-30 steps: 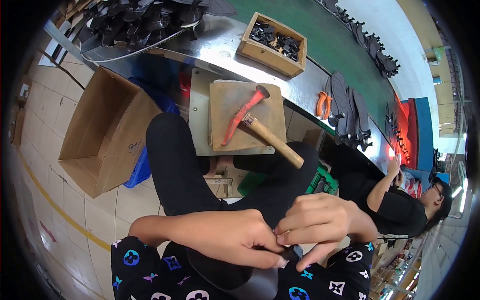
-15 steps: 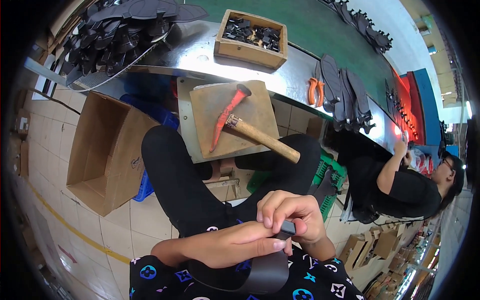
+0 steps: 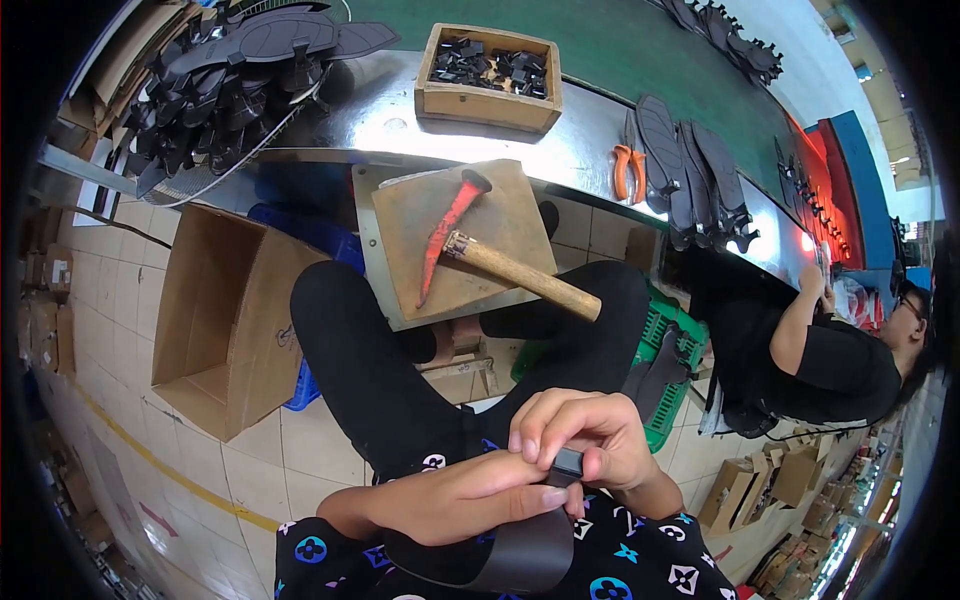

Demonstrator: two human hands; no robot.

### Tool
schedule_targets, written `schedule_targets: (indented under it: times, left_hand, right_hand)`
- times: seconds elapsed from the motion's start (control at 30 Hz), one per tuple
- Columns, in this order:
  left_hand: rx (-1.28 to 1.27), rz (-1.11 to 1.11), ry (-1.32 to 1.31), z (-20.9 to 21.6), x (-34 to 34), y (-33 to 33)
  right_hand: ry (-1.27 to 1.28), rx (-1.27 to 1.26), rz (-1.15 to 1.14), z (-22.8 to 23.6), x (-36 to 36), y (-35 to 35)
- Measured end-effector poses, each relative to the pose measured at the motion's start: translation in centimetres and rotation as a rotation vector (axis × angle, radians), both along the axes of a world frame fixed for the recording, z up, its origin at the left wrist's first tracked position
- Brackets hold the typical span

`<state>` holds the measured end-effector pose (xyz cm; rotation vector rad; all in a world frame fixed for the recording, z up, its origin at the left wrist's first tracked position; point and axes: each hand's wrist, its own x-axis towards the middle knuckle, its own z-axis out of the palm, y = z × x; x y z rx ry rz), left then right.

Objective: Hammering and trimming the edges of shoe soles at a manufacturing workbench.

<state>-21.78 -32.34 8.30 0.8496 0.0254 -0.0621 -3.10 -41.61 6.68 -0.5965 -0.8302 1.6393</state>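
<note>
My left hand (image 3: pixel 455 497) is closed round a dark, smooth sandal sole (image 3: pixel 525 553), which curves below it against my shirt. At the strap end of that sole sits a small black rectangular buckle (image 3: pixel 567 462). My right hand (image 3: pixel 600 440) pinches this buckle between thumb and fingers, touching my left fingertips. Part of the strap is hidden by both hands. A hammer (image 3: pixel 520 275) with a red head and wooden handle lies on a brown board (image 3: pixel 400 215) beyond my knees.
On the metal bench stands a wooden box (image 3: pixel 490 112) of small black pieces. Orange-handled pliers (image 3: pixel 629 172) and black sandal soles (image 3: pixel 690 180) lie to its right, with a pile of soles (image 3: pixel 235 90) far left. A cardboard box (image 3: pixel 215 320) is left; a co-worker (image 3: pixel 845 350) sits right.
The view has shifted slightly, so the bench and boxes appear moved. Both hands keep nearly the same hold on the sole and buckle.
</note>
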Motion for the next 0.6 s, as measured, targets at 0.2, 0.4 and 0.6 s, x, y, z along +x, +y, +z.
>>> schedule_targets:
  times: [0.2, 0.4, 0.6]
  left_hand:
    - [0.006, -0.015, 0.066, 0.7, 0.0, 0.4]
    - [0.135, 0.068, 0.238, -0.4, 0.6, 0.2]
    - [0.914, 0.731, 0.101, 0.2, 5.4, 1.3]
  right_hand:
    - [0.003, 0.013, -0.017, -0.3, -0.1, -0.1]
    - [-0.115, -0.037, -0.139, -0.6, 0.6, -0.6]
    - [-0.045, -0.121, -0.139, -2.6, 1.2, -3.1]
